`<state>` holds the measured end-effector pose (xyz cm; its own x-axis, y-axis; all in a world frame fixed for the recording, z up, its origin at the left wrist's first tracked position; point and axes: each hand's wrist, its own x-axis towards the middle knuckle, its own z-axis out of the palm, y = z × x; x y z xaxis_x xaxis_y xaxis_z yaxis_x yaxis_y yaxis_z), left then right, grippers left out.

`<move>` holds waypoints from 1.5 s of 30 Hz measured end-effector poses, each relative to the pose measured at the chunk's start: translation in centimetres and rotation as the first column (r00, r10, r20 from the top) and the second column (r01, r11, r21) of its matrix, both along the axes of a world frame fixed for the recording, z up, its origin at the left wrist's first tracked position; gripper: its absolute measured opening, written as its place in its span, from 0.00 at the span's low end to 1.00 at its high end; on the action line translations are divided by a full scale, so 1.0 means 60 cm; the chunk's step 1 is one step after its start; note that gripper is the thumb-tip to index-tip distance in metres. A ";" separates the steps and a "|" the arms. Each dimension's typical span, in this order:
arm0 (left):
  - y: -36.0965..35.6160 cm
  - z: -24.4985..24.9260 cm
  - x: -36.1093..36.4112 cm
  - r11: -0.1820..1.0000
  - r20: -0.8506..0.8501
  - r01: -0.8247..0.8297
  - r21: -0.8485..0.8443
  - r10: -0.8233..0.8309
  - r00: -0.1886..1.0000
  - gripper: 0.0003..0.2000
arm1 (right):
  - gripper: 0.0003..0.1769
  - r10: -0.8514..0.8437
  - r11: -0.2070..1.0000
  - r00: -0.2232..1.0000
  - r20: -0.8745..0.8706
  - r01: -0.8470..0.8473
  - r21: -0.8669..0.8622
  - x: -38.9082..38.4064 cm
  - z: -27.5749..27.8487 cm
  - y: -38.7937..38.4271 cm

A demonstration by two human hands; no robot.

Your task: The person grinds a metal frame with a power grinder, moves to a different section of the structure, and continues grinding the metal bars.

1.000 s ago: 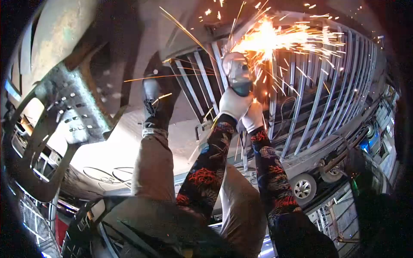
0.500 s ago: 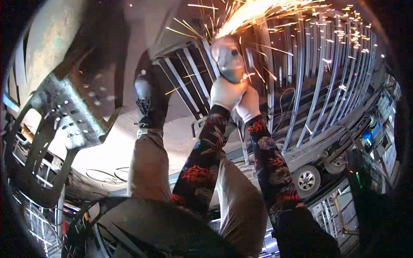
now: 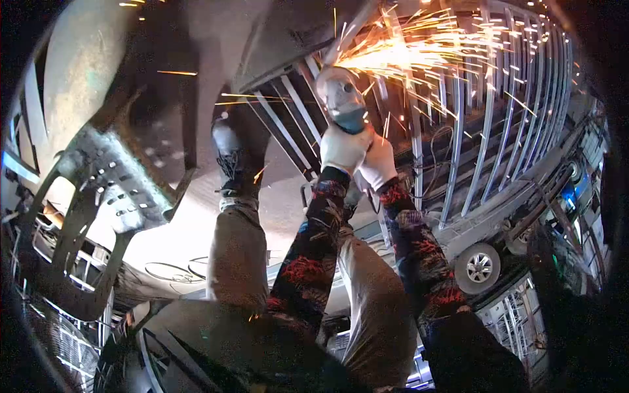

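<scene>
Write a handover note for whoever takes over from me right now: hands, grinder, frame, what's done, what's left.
Left hand: gloved, gripping the angle grinder.
Right hand: gloved, beside it, lower on the grinder.
The disc is against a bar at the top of the metal frame; sparks fly across it.
Done: grinding is under way.
Left: cannot tell how much, since glare hides the contact spot.

Quick head count at the grinder

There was one angle grinder [image 3: 341, 98], two gloved hands on it (left hand [image 3: 342, 149], right hand [image 3: 380, 165]), one boot [image 3: 236, 154] in sight, one stream of sparks [image 3: 419, 52], one barred metal frame [image 3: 488, 131] with too many bars to count properly, and two caster wheels [image 3: 478, 267], the second one half hidden.
</scene>
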<state>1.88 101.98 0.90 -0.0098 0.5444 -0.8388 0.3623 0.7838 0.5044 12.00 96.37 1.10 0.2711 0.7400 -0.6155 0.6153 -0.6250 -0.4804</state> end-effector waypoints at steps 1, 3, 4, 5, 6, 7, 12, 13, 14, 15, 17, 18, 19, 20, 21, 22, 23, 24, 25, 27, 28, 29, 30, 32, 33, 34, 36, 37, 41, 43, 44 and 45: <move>0.010 0.009 -0.001 0.998 0.054 0.046 -0.042 -0.044 0.998 0.23 | 0.18 0.066 0.997 0.998 -0.016 -0.065 0.040 0.010 -0.013 -0.011; 0.014 -0.020 0.017 0.989 -0.002 0.141 -0.054 -0.142 0.990 0.23 | 0.17 0.041 0.996 0.998 -0.046 -0.037 0.085 0.021 -0.018 0.003; 0.012 -0.032 0.021 0.995 0.062 0.094 -0.025 -0.092 0.994 0.22 | 0.16 -0.013 0.998 0.997 -0.073 0.018 0.063 0.026 -0.013 0.010; 0.011 -0.034 0.022 0.999 0.127 0.045 0.003 -0.045 0.991 0.22 | 0.15 0.051 0.995 0.992 -0.113 -0.041 0.090 0.030 -0.015 0.011; 0.005 -0.027 0.021 0.998 0.073 0.057 -0.023 -0.055 0.996 0.22 | 0.16 0.046 0.997 0.996 -0.079 -0.041 0.073 0.026 -0.009 0.005; 0.001 -0.016 0.017 0.997 0.017 0.067 -0.042 -0.066 0.998 0.22 | 0.16 0.044 0.997 0.998 -0.047 -0.041 0.063 0.020 -0.001 -0.001; -0.021 -0.020 0.019 0.999 0.064 0.026 -0.038 -0.023 0.998 0.24 | 0.19 -0.011 1.000 0.999 -0.046 0.011 0.001 0.009 0.025 0.009; -0.020 -0.019 0.023 0.999 0.038 -0.007 -0.036 0.009 0.999 0.24 | 0.19 -0.012 1.000 0.999 -0.048 0.012 0.014 0.011 0.028 0.009; -0.028 -0.029 0.024 1.000 0.060 -0.008 -0.024 0.010 0.998 0.25 | 0.18 -0.005 1.000 0.999 -0.033 0.005 0.000 0.016 0.022 0.004; -0.026 -0.022 0.022 1.000 0.057 -0.006 -0.024 0.007 0.998 0.25 | 0.18 0.002 1.000 1.000 -0.024 -0.002 -0.013 0.017 0.016 0.000; -0.017 -0.016 0.017 1.000 0.082 -0.001 0.009 0.000 0.997 0.25 | 0.18 -0.104 0.995 0.987 -0.126 0.102 -0.025 0.015 0.011 0.004; -0.016 -0.017 0.017 1.000 0.053 -0.011 0.019 0.010 0.999 0.24 | 0.18 -0.117 0.993 0.981 -0.152 0.113 -0.031 0.015 0.013 0.007; -0.012 -0.023 0.016 1.000 0.048 -0.006 0.021 0.005 0.999 0.24 | 0.18 -0.127 0.992 0.976 -0.180 0.122 -0.038 0.013 0.013 0.010; 0.005 -0.024 0.013 1.000 0.032 0.014 0.003 -0.014 0.999 0.24 | 0.18 -0.062 0.998 0.991 -0.117 0.062 -0.006 0.013 0.004 0.019; 0.017 -0.029 0.009 0.999 0.018 0.032 -0.022 -0.032 0.999 0.24 | 0.19 0.001 0.999 0.997 -0.072 0.003 0.053 0.012 -0.006 0.029; 0.025 -0.041 0.007 0.999 0.081 0.018 0.026 -0.020 0.996 0.24 | 0.20 0.015 0.997 0.997 -0.077 -0.009 0.081 0.009 -0.008 0.039; 0.031 -0.045 0.005 0.990 0.066 0.073 0.122 -0.081 0.994 0.17 | 0.20 0.025 0.993 0.997 -0.080 -0.016 0.115 0.004 -0.004 0.051; 0.030 -0.039 0.003 0.995 0.085 0.043 0.093 -0.051 0.995 0.17 | 0.21 0.037 0.995 0.998 -0.059 -0.031 0.096 0.003 0.003 0.055; 0.021 -0.035 0.002 0.998 0.107 0.013 0.062 -0.019 0.994 0.16 | 0.21 0.035 0.995 0.998 -0.057 -0.029 0.098 0.003 0.008 0.047; 0.005 -0.026 0.002 0.992 0.189 -0.087 0.096 0.068 0.980 0.16 | 0.21 -0.057 0.993 0.983 -0.174 0.074 0.091 0.000 0.013 0.026; 0.004 -0.021 0.001 0.997 0.145 -0.032 0.070 0.022 0.989 0.19 | 0.21 -0.098 0.989 0.967 -0.235 0.120 0.082 0.002 0.009 0.020; 0.006 -0.023 0.007 0.997 0.148 -0.039 0.068 0.028 0.989 0.19 | 0.21 -0.092 0.990 0.968 -0.232 0.114 0.080 0.010 0.002 0.017; 0.010 -0.022 0.015 1.000 0.083 0.019 0.023 -0.021 0.996 0.21 | 0.20 -0.017 0.997 0.993 -0.120 0.025 0.067 0.018 -0.003 0.015; 0.020 -0.017 0.029 0.992 0.021 0.104 -0.067 -0.103 0.994 0.25 | 0.22 0.007 0.993 0.993 -0.120 0.008 0.118 0.033 -0.011 0.003; 0.018 -0.007 0.029 0.992 0.019 0.100 -0.073 -0.099 0.995 0.25 | 0.22 0.010 0.994 0.992 -0.123 0.004 0.112 0.039 -0.014 -0.007; 0.013 0.003 0.027 0.996 -0.023 0.077 -0.049 -0.078 0.997 0.25 | 0.22 0.066 0.998 0.996 -0.060 -0.064 0.025 0.044 -0.017 -0.011; 0.007 0.005 0.022 0.999 -0.022 0.048 -0.015 -0.048 0.999 0.24 | 0.22 0.127 0.992 0.991 -0.039 -0.128 -0.013 0.034 -0.007 0.002; 0.008 -0.004 0.019 0.999 -0.020 0.052 -0.015 -0.052 0.998 0.24 | 0.22 0.123 0.992 0.992 -0.036 -0.124 -0.014 0.031 -0.005 0.007; -0.004 -0.061 0.023 0.954 -0.013 0.217 0.208 -0.219 0.976 0.21 | 0.21 0.056 0.991 0.998 -0.011 -0.055 0.126 0.023 -0.012 0.015; -0.022 -0.041 0.022 0.995 0.164 -0.071 0.071 0.058 0.985 0.21 | 0.22 -0.025 1.000 0.999 -0.020 0.025 -0.001 0.013 0.013 0.005; -0.012 -0.013 0.015 0.998 0.089 0.012 0.054 -0.017 0.996 0.21 | 0.23 -0.014 0.999 1.000 -0.012 0.013 -0.049 0.016 0.010 -0.001; -0.028 -0.032 0.021 0.995 0.090 -0.029 0.091 0.021 0.996 0.22 | 0.22 -0.074 0.997 0.996 -0.046 0.072 -0.033 0.018 0.006 -0.006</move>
